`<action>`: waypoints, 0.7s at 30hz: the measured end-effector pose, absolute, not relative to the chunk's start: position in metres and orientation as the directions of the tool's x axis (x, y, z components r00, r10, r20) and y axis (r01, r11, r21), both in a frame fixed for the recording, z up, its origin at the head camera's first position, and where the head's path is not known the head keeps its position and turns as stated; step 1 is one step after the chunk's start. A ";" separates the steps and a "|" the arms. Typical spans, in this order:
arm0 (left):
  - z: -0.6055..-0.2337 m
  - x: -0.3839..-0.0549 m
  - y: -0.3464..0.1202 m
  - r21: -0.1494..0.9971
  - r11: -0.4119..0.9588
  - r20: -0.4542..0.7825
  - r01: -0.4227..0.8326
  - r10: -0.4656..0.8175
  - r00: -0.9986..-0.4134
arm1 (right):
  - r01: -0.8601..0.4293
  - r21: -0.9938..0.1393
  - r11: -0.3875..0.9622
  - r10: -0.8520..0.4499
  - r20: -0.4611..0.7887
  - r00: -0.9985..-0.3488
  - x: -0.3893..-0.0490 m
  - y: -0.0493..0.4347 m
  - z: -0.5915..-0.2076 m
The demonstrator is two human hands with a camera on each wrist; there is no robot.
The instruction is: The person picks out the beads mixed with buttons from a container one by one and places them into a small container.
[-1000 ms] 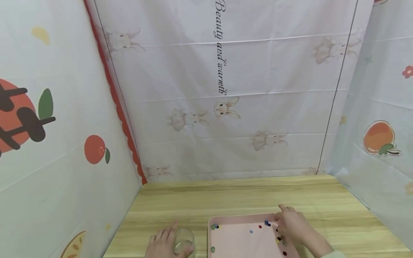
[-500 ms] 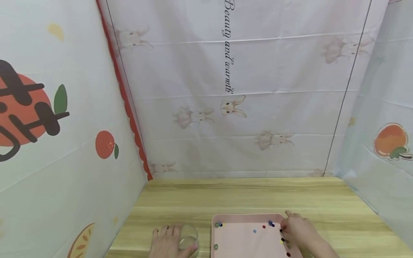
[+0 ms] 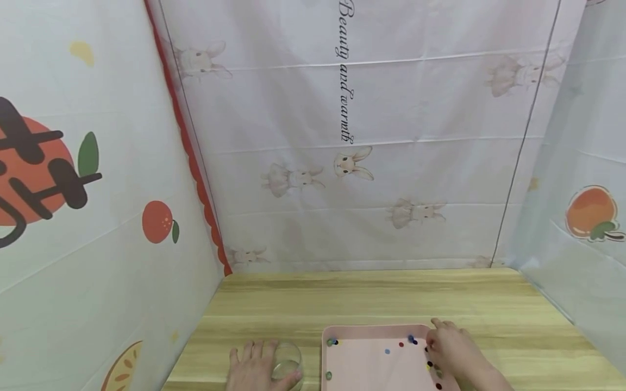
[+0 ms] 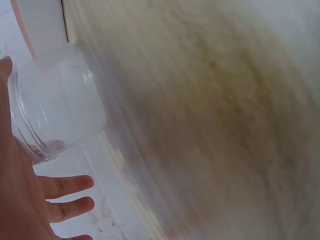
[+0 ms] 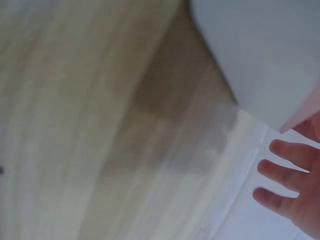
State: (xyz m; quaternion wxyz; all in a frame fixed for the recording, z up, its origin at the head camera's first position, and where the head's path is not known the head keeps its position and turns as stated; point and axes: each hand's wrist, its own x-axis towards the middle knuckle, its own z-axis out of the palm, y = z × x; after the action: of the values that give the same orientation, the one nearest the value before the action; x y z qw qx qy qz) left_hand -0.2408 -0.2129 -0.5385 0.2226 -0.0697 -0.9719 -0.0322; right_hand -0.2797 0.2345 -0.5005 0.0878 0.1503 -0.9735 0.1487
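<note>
My left hand (image 3: 254,369) holds a clear jar (image 4: 65,105) upright on the table, left of the tray. In the left wrist view, thumb and forefinger lie around its ridged rim, while the other fingers stretch out beside it. A pink tray (image 3: 371,328) sits on the table to the right. Over its far right corner is my right hand (image 3: 455,350), with fingertips inside the tray by the wall. The right wrist view shows several fingers (image 5: 282,175) spread outside the wall. Whether the fingertips pinch something is hidden. Small round beads lie nearby, including a red one (image 3: 401,344).
More beads lie in the tray: a light blue one (image 3: 387,351), a green one (image 3: 329,375) and a cluster in the far left corner. The wood-grain table (image 3: 371,296) is enclosed by printed cloth walls (image 3: 293,233) at the back and both sides.
The head view has shifted slightly. The left hand's fingers have settled closer around the jar. My right hand stays at the tray's far right corner, with little movement.
</note>
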 end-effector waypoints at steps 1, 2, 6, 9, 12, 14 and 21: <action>-0.539 -0.241 -0.213 0.031 0.988 0.436 0.149 0.121 -0.892 | -0.311 -0.274 0.910 -0.255 0.222 -0.941 -0.280 0.234 -0.498; -0.539 -0.240 -0.213 0.031 0.989 0.435 0.147 0.119 -0.892 | -0.304 -0.287 0.908 -0.243 0.230 -0.943 -0.279 0.234 -0.496; -0.542 -0.240 -0.213 0.027 0.990 0.437 0.136 0.111 -0.892 | -0.299 -0.327 0.897 -0.212 0.274 -0.938 -0.279 0.234 -0.487; -0.544 -0.240 -0.212 0.018 0.992 0.435 0.126 0.105 -0.894 | -0.316 -0.329 0.890 -0.211 0.317 -0.925 -0.280 0.234 -0.484; -0.544 -0.241 -0.211 0.018 0.993 0.424 0.114 0.096 -0.901 | -0.333 -0.315 0.889 -0.212 0.362 -0.908 -0.281 0.233 -0.486; -0.544 -0.241 -0.210 0.026 0.994 0.412 0.107 0.087 -0.907 | -0.335 -0.317 0.887 -0.208 0.375 -0.903 -0.282 0.231 -0.488; -0.545 -0.241 -0.209 0.042 0.995 0.394 0.089 0.065 -0.917 | -0.389 -0.314 0.866 -0.222 0.455 -0.862 -0.284 0.211 -0.489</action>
State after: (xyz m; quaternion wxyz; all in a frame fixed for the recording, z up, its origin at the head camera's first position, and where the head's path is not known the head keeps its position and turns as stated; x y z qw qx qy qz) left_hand -0.2410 -0.2087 -0.5448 0.2000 -0.0392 -0.9786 -0.0296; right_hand -0.2839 0.2106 -0.4887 0.2064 0.1619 -0.9437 0.2018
